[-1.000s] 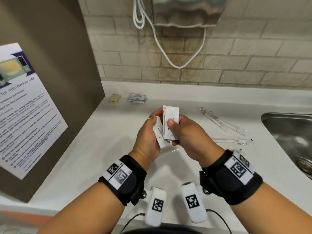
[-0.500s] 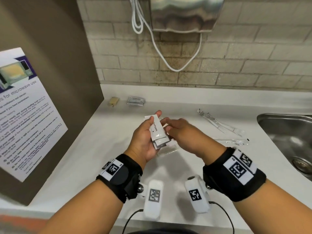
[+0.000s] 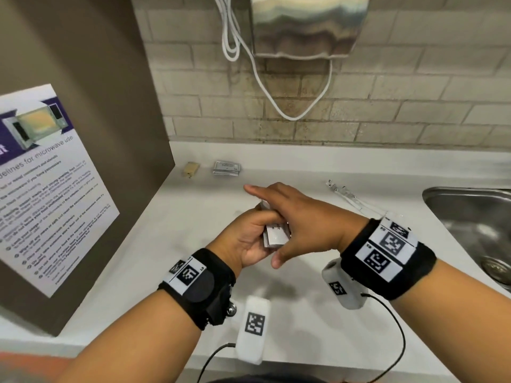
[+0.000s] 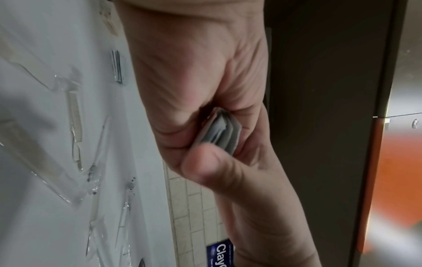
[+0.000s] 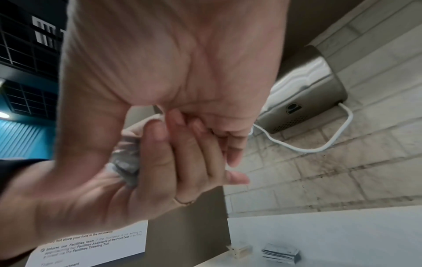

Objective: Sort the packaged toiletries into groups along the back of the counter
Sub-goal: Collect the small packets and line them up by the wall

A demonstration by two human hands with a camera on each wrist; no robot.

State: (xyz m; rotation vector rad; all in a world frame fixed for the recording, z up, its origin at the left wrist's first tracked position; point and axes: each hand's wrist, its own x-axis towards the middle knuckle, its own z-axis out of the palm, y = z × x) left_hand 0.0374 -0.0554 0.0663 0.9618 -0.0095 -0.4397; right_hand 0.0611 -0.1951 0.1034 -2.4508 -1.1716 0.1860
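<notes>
My left hand [image 3: 249, 234] grips a small stack of white packets [image 3: 275, 236] above the middle of the counter, thumb across the front; the same stack [image 4: 220, 133] shows edge-on in the left wrist view. My right hand [image 3: 300, 217] lies over the stack's top with fairly straight fingers pointing left, thumb stretched out below it. Most of the stack is hidden under that hand. Against the back left sit a tan packet [image 3: 190, 169] and a pile of grey-white packets [image 3: 226, 168].
Long clear-wrapped items [image 3: 349, 196] lie right of my hands, among them a comb [image 4: 75, 115]. A steel sink [image 3: 470, 214] is sunk into the counter at the right. A brown panel with a microwave notice [image 3: 55, 194] stands at the left, and a hand dryer [image 3: 304, 26] hangs overhead.
The packet my right hand held up a second ago now sits in the left hand's stack. The right hand has swung left across the top of the stack, fingers stretched out.
</notes>
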